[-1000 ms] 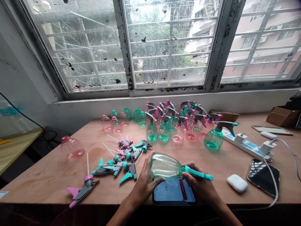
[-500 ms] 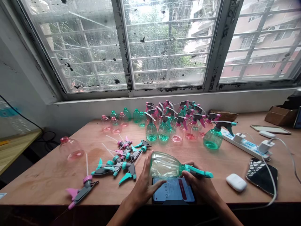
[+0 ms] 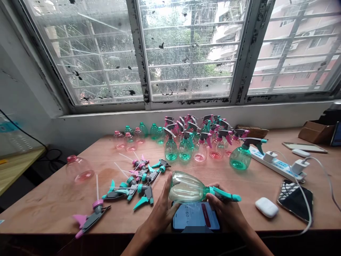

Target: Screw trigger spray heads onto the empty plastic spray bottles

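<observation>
I hold a clear green spray bottle (image 3: 186,187) on its side above a lit phone (image 3: 195,217) at the table's near edge. My left hand (image 3: 162,209) wraps the bottle's body from below and behind. My right hand (image 3: 226,211) is closed on the teal trigger head (image 3: 225,195) at the bottle's neck, nozzle pointing right. Loose pink and teal trigger heads (image 3: 133,177) with dip tubes lie to the left of the bottle. A pink and grey trigger head (image 3: 90,217) lies apart, nearer the front left.
Several assembled green and pink spray bottles (image 3: 202,142) stand in rows under the window, one green one (image 3: 241,156) apart. A headless pink bottle (image 3: 80,170) lies left. Right: power strip (image 3: 277,164), white earbud case (image 3: 266,207), dark phone (image 3: 294,201), cardboard box (image 3: 314,133). Wooden table (image 3: 53,199).
Almost nothing has moved; both hands keep the same grip on the bottle and trigger head, with only a slight shift of the camera view.
</observation>
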`<state>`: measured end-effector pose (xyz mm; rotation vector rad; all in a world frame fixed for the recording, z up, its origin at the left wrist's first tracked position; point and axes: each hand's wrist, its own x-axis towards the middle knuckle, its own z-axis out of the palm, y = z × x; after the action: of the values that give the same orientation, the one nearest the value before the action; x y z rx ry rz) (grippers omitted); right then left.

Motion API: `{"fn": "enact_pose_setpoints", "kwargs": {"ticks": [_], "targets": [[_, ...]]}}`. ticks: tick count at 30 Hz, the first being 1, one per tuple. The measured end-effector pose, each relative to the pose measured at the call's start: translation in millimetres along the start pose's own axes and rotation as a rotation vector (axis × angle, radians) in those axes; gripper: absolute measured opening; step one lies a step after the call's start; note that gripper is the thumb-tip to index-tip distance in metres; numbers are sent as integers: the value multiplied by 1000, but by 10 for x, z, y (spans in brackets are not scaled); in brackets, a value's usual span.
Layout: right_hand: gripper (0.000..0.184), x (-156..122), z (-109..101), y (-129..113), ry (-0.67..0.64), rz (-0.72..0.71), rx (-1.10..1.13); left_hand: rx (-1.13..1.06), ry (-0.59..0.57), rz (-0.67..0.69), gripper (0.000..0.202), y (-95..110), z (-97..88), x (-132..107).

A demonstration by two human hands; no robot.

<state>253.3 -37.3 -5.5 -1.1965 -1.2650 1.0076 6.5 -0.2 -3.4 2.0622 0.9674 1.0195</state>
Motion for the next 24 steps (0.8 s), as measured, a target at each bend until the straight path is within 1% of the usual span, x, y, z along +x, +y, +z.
{"fn": "enact_pose_setpoints", "kwargs": {"ticks": [3,4,7,10,14,18,19,21,24], "targets": [[19,-4,8,-31,-2,-5,-80,-19,-12,-28,107,19,-20,-6],[20,-4,10,-37,-1,-7,-106,-32,-19,-35,107,32,-34,-1],[21,-3,5,-29,6,-18,-146,-52,-37,-34,95,51,-60,23],[18,-2,-11,-3,17,-33,-139,-29,-25,-19,97,17,-45,35],[16,-15,-12,-3,0,-46,-112,-5,-7,-16,91,-19,-17,15],[18,-31,9,-46,-22,-48,-121,-53,-30,-60,108,50,-51,11],[18,-31,11,-57,-19,-45,-124,-79,-42,-67,108,68,-61,15],[18,-27,9,-74,-7,-41,-124,-105,-68,-63,102,83,-69,26],[19,-16,2,-76,16,-45,-119,-47,-64,-36,97,56,-47,31]]}}
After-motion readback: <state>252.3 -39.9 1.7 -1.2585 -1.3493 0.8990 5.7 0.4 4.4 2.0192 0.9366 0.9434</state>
